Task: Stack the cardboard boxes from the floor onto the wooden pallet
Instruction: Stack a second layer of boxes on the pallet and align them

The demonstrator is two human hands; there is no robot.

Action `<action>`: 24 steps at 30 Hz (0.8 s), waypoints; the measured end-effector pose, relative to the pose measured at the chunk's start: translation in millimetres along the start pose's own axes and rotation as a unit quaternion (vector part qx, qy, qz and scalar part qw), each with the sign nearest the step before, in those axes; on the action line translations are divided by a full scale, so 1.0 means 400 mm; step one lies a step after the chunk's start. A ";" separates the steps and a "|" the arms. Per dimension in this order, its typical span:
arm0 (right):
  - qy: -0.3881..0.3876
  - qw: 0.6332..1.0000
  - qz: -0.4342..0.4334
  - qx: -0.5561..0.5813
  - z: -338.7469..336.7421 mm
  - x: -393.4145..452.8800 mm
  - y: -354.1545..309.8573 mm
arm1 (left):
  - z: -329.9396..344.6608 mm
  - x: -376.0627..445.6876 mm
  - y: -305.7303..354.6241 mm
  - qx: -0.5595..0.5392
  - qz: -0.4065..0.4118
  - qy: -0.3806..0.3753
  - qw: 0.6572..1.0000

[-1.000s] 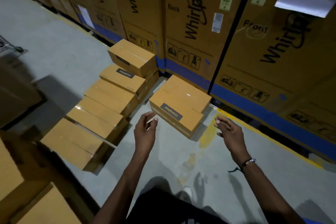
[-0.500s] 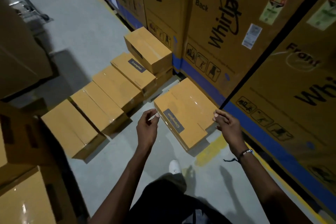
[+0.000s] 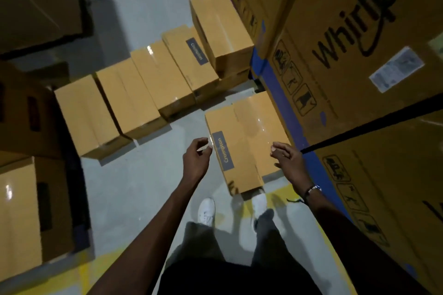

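A tan cardboard box with a dark Crompton label (image 3: 242, 148) lies on the grey floor just ahead of my feet. My left hand (image 3: 196, 160) hovers beside its left edge, fingers curled and apart, holding nothing. My right hand (image 3: 287, 159) hangs over its right side, fingers spread, not gripping. A row of several similar boxes (image 3: 134, 100) lies on the floor to the left, with one more box (image 3: 220, 31) stacked at the far end. The wooden pallet is not in view.
Tall Whirlpool cartons (image 3: 359, 43) wall off the right side, with a blue band at their base. More stacked cartons (image 3: 26, 211) stand at the left. My white shoes (image 3: 206, 211) are on the floor near a yellow floor line (image 3: 275, 201).
I have stepped closer and the view has tilted down. Both hands have come nearer to the near box, now flanking it.
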State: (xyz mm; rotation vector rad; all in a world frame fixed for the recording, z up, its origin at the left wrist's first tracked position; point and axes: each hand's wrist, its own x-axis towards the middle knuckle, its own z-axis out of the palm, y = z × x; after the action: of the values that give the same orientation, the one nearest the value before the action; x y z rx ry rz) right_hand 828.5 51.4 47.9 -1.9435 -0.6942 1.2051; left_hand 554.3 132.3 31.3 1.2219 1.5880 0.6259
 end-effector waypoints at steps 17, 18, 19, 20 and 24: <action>-0.136 0.985 0.043 -0.098 0.155 0.727 0.573 | 0.539 0.406 -0.602 0.175 0.000 -0.092 0.980; -0.134 0.985 0.050 -0.094 0.173 0.761 0.610 | 0.566 0.438 -0.642 0.188 -0.001 -0.090 0.978; -0.131 0.986 0.056 -0.088 0.190 0.793 0.644 | 0.590 0.470 -0.680 0.201 -0.002 -0.088 0.976; -0.127 0.987 0.060 -0.082 0.205 0.825 0.677 | 0.615 0.499 -0.712 0.219 0.002 -0.089 0.972; -0.115 0.989 0.065 -0.060 0.250 0.919 0.780 | 0.703 0.598 -0.814 0.293 0.034 -0.111 0.949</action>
State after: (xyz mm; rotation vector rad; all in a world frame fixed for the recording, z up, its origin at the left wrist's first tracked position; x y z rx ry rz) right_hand 909.9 176.2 -421.4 -1.9915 -0.7845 1.5164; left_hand 680.9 190.3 -440.8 1.7190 1.5935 0.0352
